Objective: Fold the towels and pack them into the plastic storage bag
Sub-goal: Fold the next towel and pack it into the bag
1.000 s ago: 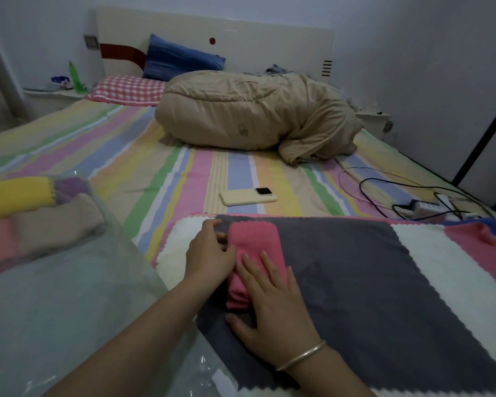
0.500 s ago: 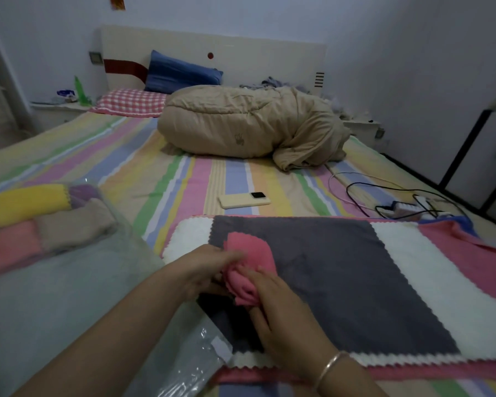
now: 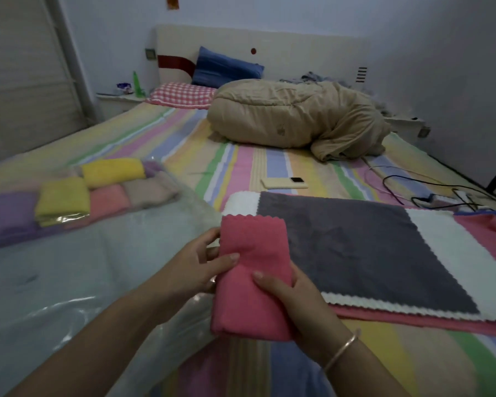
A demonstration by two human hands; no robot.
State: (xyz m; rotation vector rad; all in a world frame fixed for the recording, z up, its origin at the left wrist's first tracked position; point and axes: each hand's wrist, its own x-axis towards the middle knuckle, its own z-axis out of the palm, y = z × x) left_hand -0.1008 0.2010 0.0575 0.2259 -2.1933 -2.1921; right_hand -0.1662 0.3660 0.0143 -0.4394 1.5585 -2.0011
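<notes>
A folded pink towel (image 3: 252, 270) is held up above the bed between both hands. My left hand (image 3: 195, 267) grips its left edge with the thumb on top. My right hand (image 3: 292, 299) holds its lower right side, thumb across the front. A clear plastic storage bag (image 3: 69, 282) lies flat on the left, with several folded towels inside its far end: yellow (image 3: 112, 171), pink (image 3: 108, 200), purple and beige. To the right, a grey towel (image 3: 370, 250) lies spread on a white towel (image 3: 455, 253) and a pink one.
A striped bedsheet (image 3: 241, 161) covers the bed. A phone (image 3: 284, 183) lies beyond the spread towels. A rolled tan quilt (image 3: 292, 116) sits further back, and cables with a charger (image 3: 441, 196) lie at the right. Pillows and a nightstand stand at the head.
Both hands have lifted the folded pink towel off the grey towel and brought it nearer and left, toward the bag. The camera view has turned left, showing more of the bag.
</notes>
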